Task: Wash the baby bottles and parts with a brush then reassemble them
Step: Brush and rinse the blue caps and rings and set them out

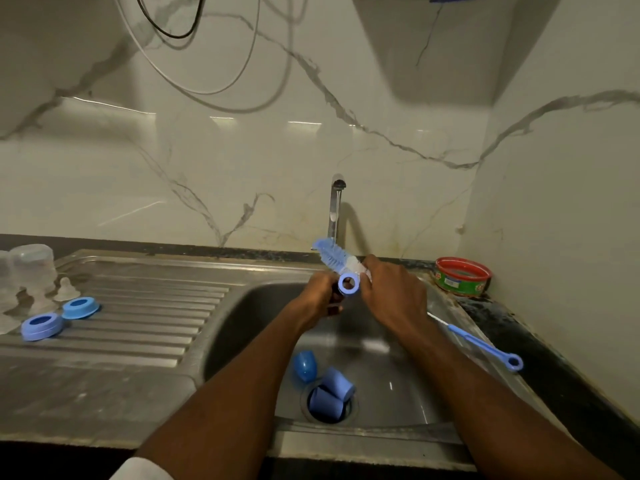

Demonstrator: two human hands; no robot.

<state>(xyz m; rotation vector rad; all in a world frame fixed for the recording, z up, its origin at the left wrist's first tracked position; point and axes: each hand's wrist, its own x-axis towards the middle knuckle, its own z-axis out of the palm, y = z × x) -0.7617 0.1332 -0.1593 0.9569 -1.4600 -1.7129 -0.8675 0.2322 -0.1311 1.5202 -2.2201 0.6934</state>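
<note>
Two hands are up over the sink (242,327), close under the tap (335,209). I see my left hand (320,299) curled round something dark and small; I cannot tell what it is. My right hand (391,292) is curled round the white end of the big bottle brush (334,259). The blue bristles of the brush point up and to the left, just in front of the tap. A blue ring (348,285) shows between my two hands, and I cannot tell which hand holds it.

Down in the sink lie three blue caps. One round cap (305,365) lies beside the drain. Two more caps (329,393) lie on the drain hole and touch each other.

On the ridged draining board to the left are two blue screw rings (59,318), side by side. Behind them stand clear bottles (31,268) and clear teats (65,289), all bunched near the left edge.

A thin blue brush (485,346) lies on the right rim of the sink. A red and green tub (462,275) sits in the far right corner.
</note>
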